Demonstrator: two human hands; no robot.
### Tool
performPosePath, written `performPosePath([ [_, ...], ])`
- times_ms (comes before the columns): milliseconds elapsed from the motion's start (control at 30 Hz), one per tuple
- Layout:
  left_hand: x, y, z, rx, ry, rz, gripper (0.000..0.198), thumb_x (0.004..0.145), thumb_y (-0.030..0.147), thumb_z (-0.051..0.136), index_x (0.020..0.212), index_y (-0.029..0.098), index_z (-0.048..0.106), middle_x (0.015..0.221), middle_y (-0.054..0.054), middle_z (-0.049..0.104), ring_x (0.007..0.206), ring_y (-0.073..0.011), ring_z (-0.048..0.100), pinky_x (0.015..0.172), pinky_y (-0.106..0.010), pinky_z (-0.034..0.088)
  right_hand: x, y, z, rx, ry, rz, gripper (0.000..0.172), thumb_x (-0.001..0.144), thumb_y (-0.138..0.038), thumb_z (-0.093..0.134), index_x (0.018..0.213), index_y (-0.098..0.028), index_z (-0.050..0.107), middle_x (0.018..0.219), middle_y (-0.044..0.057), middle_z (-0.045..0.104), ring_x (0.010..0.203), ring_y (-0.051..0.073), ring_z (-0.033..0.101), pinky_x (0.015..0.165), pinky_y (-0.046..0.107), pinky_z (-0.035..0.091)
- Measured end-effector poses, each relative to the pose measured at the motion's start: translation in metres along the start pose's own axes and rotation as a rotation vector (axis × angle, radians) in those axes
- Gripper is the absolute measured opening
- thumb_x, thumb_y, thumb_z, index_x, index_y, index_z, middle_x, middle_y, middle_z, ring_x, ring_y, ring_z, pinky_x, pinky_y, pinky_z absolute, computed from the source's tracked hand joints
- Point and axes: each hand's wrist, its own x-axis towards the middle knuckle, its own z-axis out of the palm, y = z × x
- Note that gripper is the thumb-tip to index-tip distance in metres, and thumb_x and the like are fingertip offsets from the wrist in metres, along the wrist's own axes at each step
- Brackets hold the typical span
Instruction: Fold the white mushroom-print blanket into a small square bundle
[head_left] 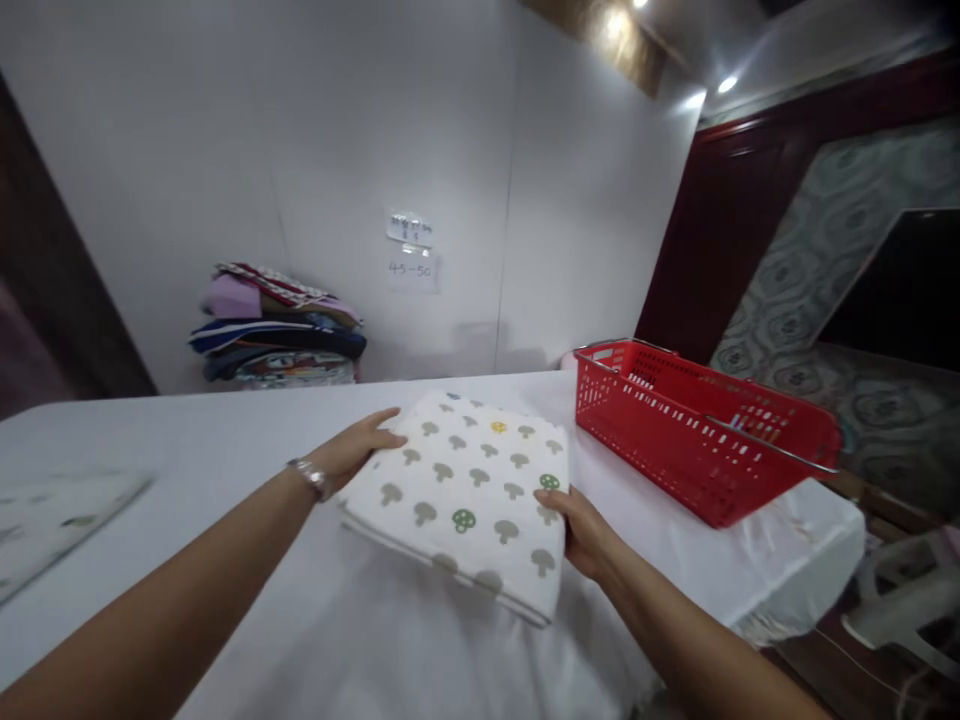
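Note:
A folded white cloth point(480, 475) printed with grey, green and yellow mushrooms is held tilted over the white-covered table point(300, 610). My left hand point(356, 450), with a metal band at the wrist, grips its left edge, thumb on top. On the right edge, my right hand point(581, 530) pinches the cloth with the thumb on top and the other fingers underneath, mostly hidden. Another white printed cloth point(60, 515) lies flat at the table's left side, cut off by the frame.
A red plastic basket point(675, 430) with metal handles stands on the table's right side. Stacked folded fabrics point(277, 330) sit at the back left against the white wall, left of paper labels point(412, 270). A pale plastic stool point(907, 590) is at the lower right.

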Motion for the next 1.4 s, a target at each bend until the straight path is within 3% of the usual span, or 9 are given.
performPosePath([
  [133, 0.035, -0.061, -0.005, 0.248, 0.125, -0.173, 0.092, 0.056, 0.025, 0.074, 0.136, 0.013, 0.03, 0.112, -0.016, 0.061, 0.093, -0.0274, 0.062, 0.074, -0.032, 0.052, -0.002, 0.031, -0.035, -0.311, 0.006, 0.346, 0.042, 0.068, -0.037, 0.067, 0.103, -0.018, 0.054, 0.086, 0.007, 0.068, 0.068, 0.019, 0.065, 0.058, 0.03, 0.051],
  [233, 0.044, -0.092, -0.01, 0.279, 0.165, -0.216, 0.086, 0.061, 0.031, 0.073, 0.135, 0.014, 0.033, 0.122, -0.015, 0.056, 0.099, -0.0256, 0.06, 0.076, -0.029, 0.051, 0.002, 0.023, -0.063, -0.668, -0.025, 0.434, 0.035, 0.074, -0.048, 0.058, 0.085, -0.015, 0.06, 0.068, 0.006, 0.065, 0.054, 0.016, 0.061, 0.05, 0.026, 0.047],
  [333, 0.04, -0.096, -0.014, 0.259, 0.129, -0.233, 0.089, 0.062, 0.042, 0.071, 0.137, 0.017, 0.029, 0.128, -0.015, 0.051, 0.101, -0.0258, 0.06, 0.075, -0.03, 0.052, 0.022, -0.003, -0.081, -1.034, 0.128, 0.152, 0.032, 0.075, -0.045, 0.056, 0.084, -0.015, 0.063, 0.069, 0.005, 0.065, 0.061, 0.017, 0.061, 0.056, 0.028, 0.048],
  [433, 0.034, -0.088, -0.017, 0.202, 0.027, -0.238, 0.099, 0.059, 0.041, 0.073, 0.14, 0.02, 0.021, 0.13, -0.016, 0.048, 0.1, -0.0269, 0.06, 0.076, -0.032, 0.051, 0.056, -0.02, -0.082, -1.205, 0.162, -0.143, 0.038, 0.076, -0.042, 0.056, 0.104, -0.017, 0.061, 0.098, 0.008, 0.066, 0.092, 0.021, 0.06, 0.082, 0.032, 0.046],
  [533, 0.029, -0.076, -0.016, 0.146, -0.036, -0.13, 0.104, 0.054, 0.025, 0.074, 0.141, 0.02, 0.018, 0.135, -0.016, 0.043, 0.104, -0.027, 0.057, 0.083, -0.033, 0.049, 0.096, -0.023, -0.073, -1.161, -0.029, 0.004, 0.059, 0.076, -0.046, 0.058, 0.126, -0.015, 0.048, 0.126, 0.011, 0.052, 0.112, 0.022, 0.05, 0.095, 0.031, 0.039],
  [667, 0.032, -0.063, -0.011, 0.202, -0.039, 0.011, 0.093, 0.053, 0.02, 0.071, 0.137, 0.022, 0.03, 0.141, -0.012, 0.035, 0.114, -0.0268, 0.049, 0.088, -0.033, 0.046, 0.14, -0.019, -0.058, -1.135, -0.223, 0.257, 0.082, 0.065, -0.051, 0.068, 0.134, -0.017, 0.038, 0.125, 0.011, 0.053, 0.107, 0.023, 0.054, 0.094, 0.033, 0.041],
  [800, 0.038, -0.068, -0.016, 0.336, 0.059, -0.146, 0.091, 0.052, 0.023, 0.073, 0.135, 0.019, 0.035, 0.137, -0.013, 0.04, 0.117, -0.0299, 0.047, 0.092, -0.034, 0.043, 0.161, -0.016, -0.049, -1.159, -0.288, 0.361, 0.084, 0.055, -0.05, 0.075, 0.128, -0.019, 0.047, 0.129, 0.012, 0.05, 0.107, 0.025, 0.055, 0.091, 0.034, 0.044],
  [1167, 0.0, -0.092, -0.039, 0.362, 0.017, -0.35, 0.105, 0.053, 0.042, 0.075, 0.141, 0.02, 0.022, 0.125, -0.015, 0.053, 0.104, -0.0304, 0.057, 0.076, -0.033, 0.05, 0.155, -0.022, -0.033, -1.092, -0.376, 0.538, 0.061, 0.055, -0.041, 0.076, 0.107, -0.015, 0.057, 0.113, 0.013, 0.062, 0.095, 0.025, 0.062, 0.078, 0.032, 0.053],
  [1400, 0.029, -0.084, -0.024, 0.166, 0.223, -0.196, 0.085, 0.06, 0.036, 0.075, 0.133, 0.023, 0.033, 0.124, -0.013, 0.052, 0.105, -0.0274, 0.055, 0.082, -0.034, 0.048, 0.137, -0.03, -0.06, -0.808, -0.338, 0.51, 0.051, 0.06, -0.036, 0.074, 0.103, -0.014, 0.059, 0.103, 0.012, 0.066, 0.088, 0.024, 0.065, 0.076, 0.033, 0.054],
])
